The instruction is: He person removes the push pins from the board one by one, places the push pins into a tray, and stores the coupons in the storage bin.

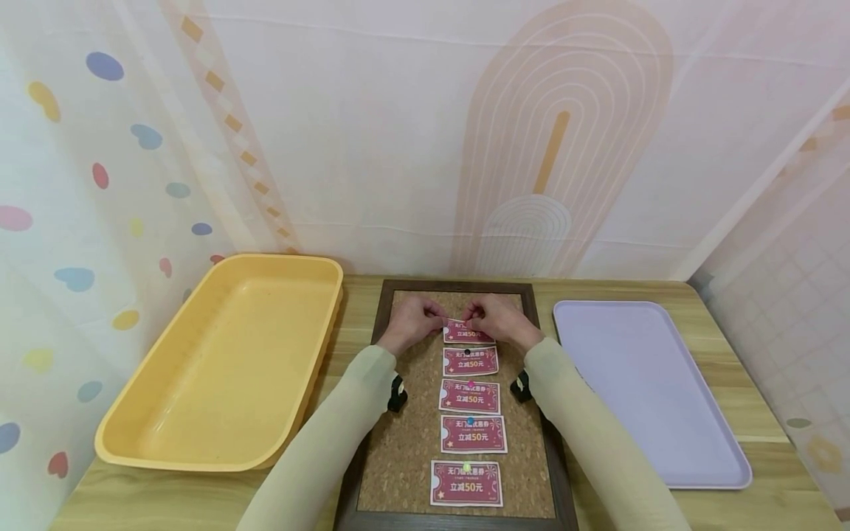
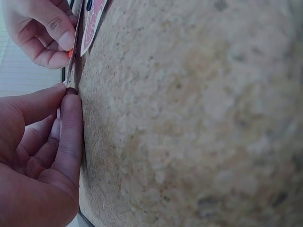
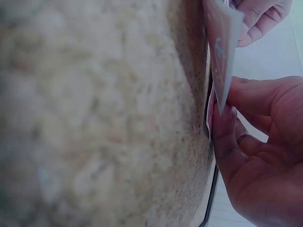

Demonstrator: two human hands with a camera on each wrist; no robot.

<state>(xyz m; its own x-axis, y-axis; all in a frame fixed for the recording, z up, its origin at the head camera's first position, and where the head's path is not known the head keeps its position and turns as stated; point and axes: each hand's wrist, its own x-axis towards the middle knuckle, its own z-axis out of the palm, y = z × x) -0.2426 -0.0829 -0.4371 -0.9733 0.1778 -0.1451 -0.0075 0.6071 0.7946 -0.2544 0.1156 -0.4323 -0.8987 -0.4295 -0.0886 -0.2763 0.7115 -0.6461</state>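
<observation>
At the top of a cork board (image 1: 398,450), my left hand (image 1: 413,322) pinches the left edge of a red paper coupon (image 1: 468,335) between thumb and forefinger. My right hand (image 1: 502,321) is at the same coupon's upper edge, a small red pushpin (image 2: 70,53) between its thumb and finger. In the right wrist view the coupon (image 3: 222,47) stands tilted off the cork, partly hiding the right fingertips. Below it are several matching coupons in a column, with a black pushpin (image 1: 468,352), a pink one, a blue pushpin (image 1: 470,420) and a yellow-green one at their tops.
The board's dark wooden frame (image 1: 458,286) reaches close to the wall cloth. To the left stands a deep yellow tray (image 1: 319,332); a flat lilac tray (image 1: 654,398) lies to the right. All rest on a wood-grain table (image 1: 750,398). Both forearms extend over the board's sides.
</observation>
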